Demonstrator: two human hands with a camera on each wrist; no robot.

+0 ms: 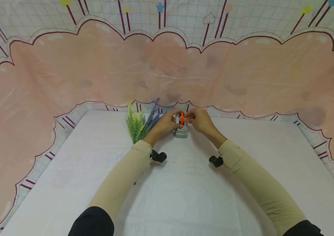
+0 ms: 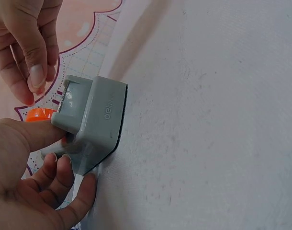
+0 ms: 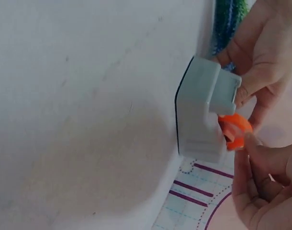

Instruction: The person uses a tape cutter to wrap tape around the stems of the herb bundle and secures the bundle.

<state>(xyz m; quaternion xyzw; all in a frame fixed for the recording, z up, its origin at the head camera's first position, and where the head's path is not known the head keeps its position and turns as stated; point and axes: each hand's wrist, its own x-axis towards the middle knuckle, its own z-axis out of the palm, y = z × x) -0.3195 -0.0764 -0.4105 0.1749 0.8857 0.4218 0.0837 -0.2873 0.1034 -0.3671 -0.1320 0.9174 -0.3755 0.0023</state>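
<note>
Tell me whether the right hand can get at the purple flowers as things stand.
Probably not directly: the left hand and the tape dispenser are between the right hand and the purple flowers.

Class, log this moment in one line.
left hand: grips tape dispenser | right hand: by orange ring, hold unclear | sprigs: beside left hand

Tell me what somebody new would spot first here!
Probably the orange ring on the gray tape holder, between the left hand and right hand, near the white table's far edge. Next might come the green and purple plants beside the left hand, then the big peach pattern beyond the table.
</note>
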